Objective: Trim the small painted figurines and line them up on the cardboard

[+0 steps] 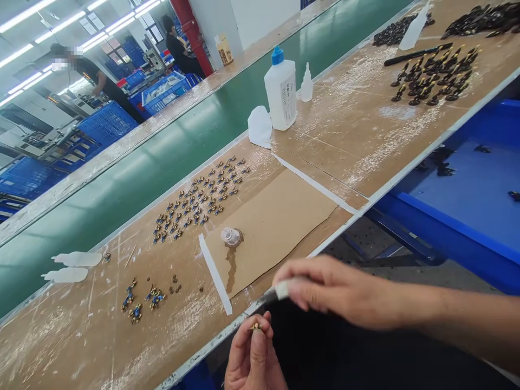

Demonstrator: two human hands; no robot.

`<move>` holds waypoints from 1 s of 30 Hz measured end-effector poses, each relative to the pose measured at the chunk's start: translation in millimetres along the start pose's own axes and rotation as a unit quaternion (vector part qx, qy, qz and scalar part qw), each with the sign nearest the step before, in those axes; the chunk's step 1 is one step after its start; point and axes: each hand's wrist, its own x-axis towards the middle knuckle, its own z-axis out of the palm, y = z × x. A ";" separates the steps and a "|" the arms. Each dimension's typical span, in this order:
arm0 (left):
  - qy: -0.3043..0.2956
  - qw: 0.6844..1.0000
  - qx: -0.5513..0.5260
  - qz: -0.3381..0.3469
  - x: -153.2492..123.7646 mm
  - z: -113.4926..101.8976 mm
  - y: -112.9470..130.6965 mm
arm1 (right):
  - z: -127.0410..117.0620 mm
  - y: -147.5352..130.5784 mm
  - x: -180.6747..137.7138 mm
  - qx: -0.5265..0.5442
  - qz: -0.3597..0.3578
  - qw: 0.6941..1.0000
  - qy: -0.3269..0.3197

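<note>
Low in the head view, my left hand (258,352) pinches a small figurine part (256,326) between thumb and fingers; only its yellowish top shows. My right hand (329,290) is just above and to the right, past the table's front edge, its fingers drawn together. A white piece (281,290) shows at its fingertips; I cannot tell whether it is held or wrapped around a finger. Nearest on the table lies a cardboard sheet (276,216) bearing a small clear cup (231,236) and a wet brown streak. Blue-and-gold figurines (154,297) lie loosely to the left.
Rows of small blue-and-gold figurines (199,197) stand behind the cardboard. A blue-capped bottle (281,92) and white squeeze bottles (67,275) are on the table. Dark figurines (439,76) stand far right above a blue bin (467,216). A green conveyor belt (142,184) runs behind; two people work beyond.
</note>
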 end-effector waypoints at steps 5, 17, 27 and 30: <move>-0.034 0.999 0.003 0.023 -9.5 2.7 -7.0 | 26.3 3.4 -9.3 0.210 0.124 0.969 -0.035; -0.265 0.934 0.041 0.237 20.8 -15.7 -8.8 | 27.6 4.7 -7.4 0.244 0.189 0.949 -0.069; -0.293 0.935 0.018 0.202 19.8 -20.4 -11.7 | 30.3 8.3 -5.9 0.244 0.174 0.952 -0.057; -0.308 0.928 0.020 0.210 21.5 -20.2 -11.4 | 31.8 7.7 -5.9 0.251 0.168 0.952 -0.055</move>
